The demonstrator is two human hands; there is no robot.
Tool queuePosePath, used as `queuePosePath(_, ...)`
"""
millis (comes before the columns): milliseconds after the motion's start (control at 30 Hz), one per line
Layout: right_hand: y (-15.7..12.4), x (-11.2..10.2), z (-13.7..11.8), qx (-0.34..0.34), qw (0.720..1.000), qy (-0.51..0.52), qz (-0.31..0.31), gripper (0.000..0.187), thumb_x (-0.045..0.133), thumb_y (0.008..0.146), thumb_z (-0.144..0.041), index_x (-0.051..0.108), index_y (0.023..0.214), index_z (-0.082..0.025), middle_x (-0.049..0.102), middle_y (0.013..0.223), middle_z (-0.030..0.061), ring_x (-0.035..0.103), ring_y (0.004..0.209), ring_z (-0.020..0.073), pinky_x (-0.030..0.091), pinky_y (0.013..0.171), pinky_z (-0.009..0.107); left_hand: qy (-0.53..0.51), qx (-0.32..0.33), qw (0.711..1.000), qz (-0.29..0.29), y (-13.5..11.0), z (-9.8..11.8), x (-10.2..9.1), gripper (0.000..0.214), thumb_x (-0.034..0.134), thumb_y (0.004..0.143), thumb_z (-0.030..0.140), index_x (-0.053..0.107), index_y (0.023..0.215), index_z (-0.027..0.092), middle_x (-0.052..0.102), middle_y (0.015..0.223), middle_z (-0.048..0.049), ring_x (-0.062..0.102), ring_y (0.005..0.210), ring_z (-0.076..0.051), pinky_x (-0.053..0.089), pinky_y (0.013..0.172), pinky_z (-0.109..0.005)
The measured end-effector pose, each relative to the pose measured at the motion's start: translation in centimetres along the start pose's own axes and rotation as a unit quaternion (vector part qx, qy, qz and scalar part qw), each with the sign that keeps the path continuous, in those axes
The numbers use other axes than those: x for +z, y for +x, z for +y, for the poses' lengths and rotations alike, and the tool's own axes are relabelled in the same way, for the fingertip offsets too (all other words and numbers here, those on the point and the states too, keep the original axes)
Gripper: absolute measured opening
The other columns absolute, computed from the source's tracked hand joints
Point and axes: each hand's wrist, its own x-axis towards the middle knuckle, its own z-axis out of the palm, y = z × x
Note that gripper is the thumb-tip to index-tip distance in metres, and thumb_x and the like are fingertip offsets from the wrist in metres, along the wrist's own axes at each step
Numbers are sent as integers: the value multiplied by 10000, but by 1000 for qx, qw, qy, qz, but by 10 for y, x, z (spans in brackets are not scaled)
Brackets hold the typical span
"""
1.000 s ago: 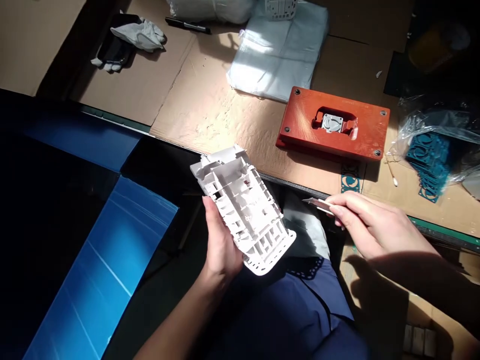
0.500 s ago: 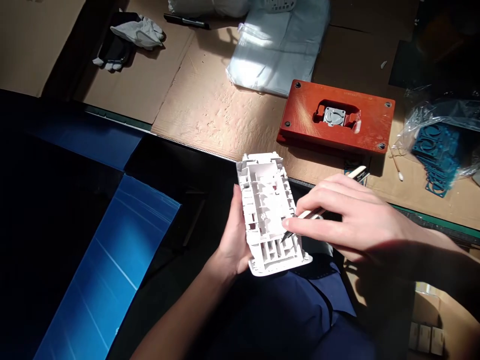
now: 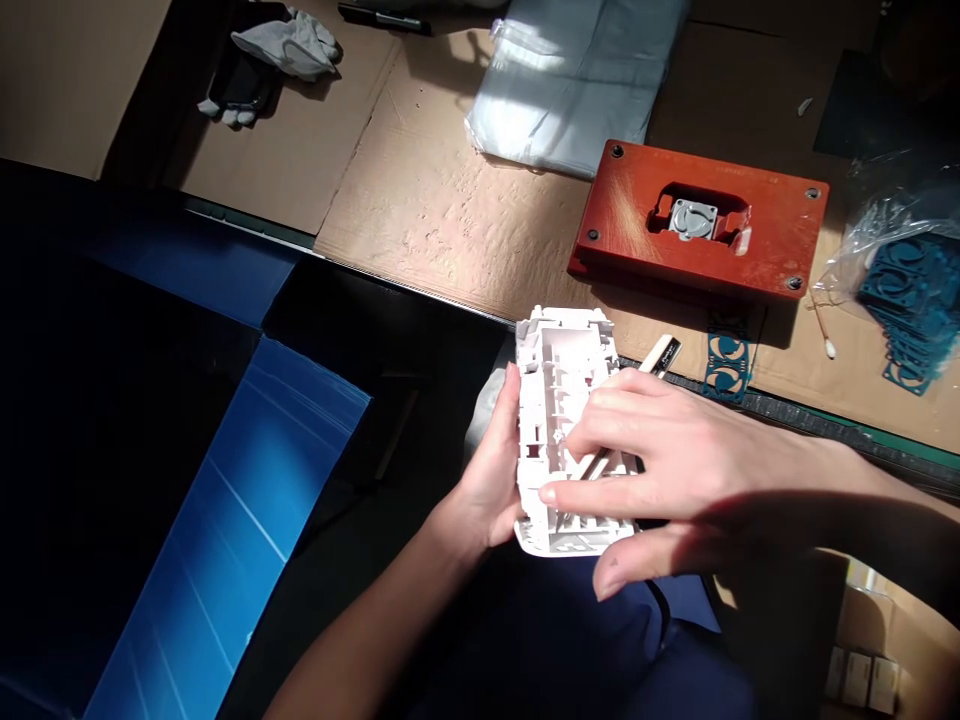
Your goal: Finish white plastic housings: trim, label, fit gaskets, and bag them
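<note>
My left hand (image 3: 487, 475) is closed around the left side of a white plastic housing (image 3: 570, 345), held tilted in front of the table edge. The housing has an open ribbed inside with several small compartments, facing up toward me. Over its lower right part lies my right hand (image 3: 675, 460), with a pair of pale tweezers (image 3: 658, 358) tucked between its fingers. The black-labelled end of the tweezers sticks out behind the knuckles, and their tips are hard to make out. One right fingertip is on the housing's inside, while the thumb stands apart near the lower edge.
A red fixture block (image 3: 705, 270) with a grey metal square in its recess sits on the cardboard-covered table. Nearby are blue cut-out sheets (image 3: 904, 290), a cotton swab (image 3: 825, 335), plastic bags (image 3: 570, 90), gloves (image 3: 289, 45) and a black pen (image 3: 386, 18). A blue panel (image 3: 240, 510) stands left.
My right hand has come further over the housing, its fingers now spread and the thumb showing. The tweezers lie further back in the hand. The view has shifted slightly.
</note>
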Motion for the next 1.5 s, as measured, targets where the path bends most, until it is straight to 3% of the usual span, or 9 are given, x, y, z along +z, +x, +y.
queuePosePath(467,-4,11,6,-23,997,-2,70,352,656,942,-496,751,1049,-175,650,850,68,576,813,195,438,806,390,-7,-23,1000,-8,2,0,-6,638,444,965,651,581,1378,184,759,1155,-125,721,1076,-333,559,957,-474)
queuePosePath(567,-7,5,5,-1,997,26,73,386,666,938,-489,728,1164,-182,675,947,86,608,899,211,451,842,406,-6,11,1000,6,0,5,-8,541,511,958,567,607,1349,206,761,1168,-113,707,1113,-357,538,987,-517)
queuePosePath(667,-13,1,5,70,987,30,139,299,648,969,-271,701,1249,-181,677,1021,99,618,943,206,471,842,398,-18,47,999,-10,-2,15,-15,507,519,924,495,641,1302,180,742,1222,-137,659,1200,-394,479,1049,-583)
queuePosePath(833,-24,15,2,273,905,22,325,395,610,960,-107,662,1336,-217,686,1040,70,653,934,173,533,819,326,10,138,990,-37,-3,28,-20,558,707,810,517,670,1244,168,719,1267,-145,589,1298,-390,429,1113,-556)
queuePosePath(1000,-31,46,-4,399,794,74,453,195,665,949,-229,734,1131,-221,730,1045,54,698,872,174,598,796,319,47,262,954,140,-1,26,-12,392,818,788,373,707,1116,191,772,1073,-50,695,1100,-265,520,1030,-390)
queuePosePath(1100,-32,65,-10,443,745,149,475,193,656,957,-299,698,1116,-199,724,910,37,664,653,136,601,617,275,17,320,932,170,0,25,-10,172,782,790,266,727,940,200,773,922,-6,718,903,-209,560,936,-342)
queuePosePath(1200,-27,77,-19,444,756,152,457,258,623,974,-304,680,1207,-209,736,1001,62,713,777,166,631,710,298,-14,370,910,187,0,25,-9,102,757,744,150,679,742,217,738,770,36,695,790,-160,565,865,-291)
queuePosePath(1300,-19,80,-28,435,786,112,426,332,607,981,-286,671,1304,-240,697,1219,93,705,1066,209,617,884,317,-3,380,905,193,-1,24,-7,151,743,712,88,675,739,220,747,788,23,708,888,-188,554,892,-297)
queuePosePath(1500,-10,76,-35,451,813,55,365,427,681,939,-408,672,1323,-222,667,935,52,636,750,146,541,613,237,66,402,903,139,-8,17,3,412,677,674,61,730,1020,277,797,985,-21,647,1228,-315,516,1032,-432)
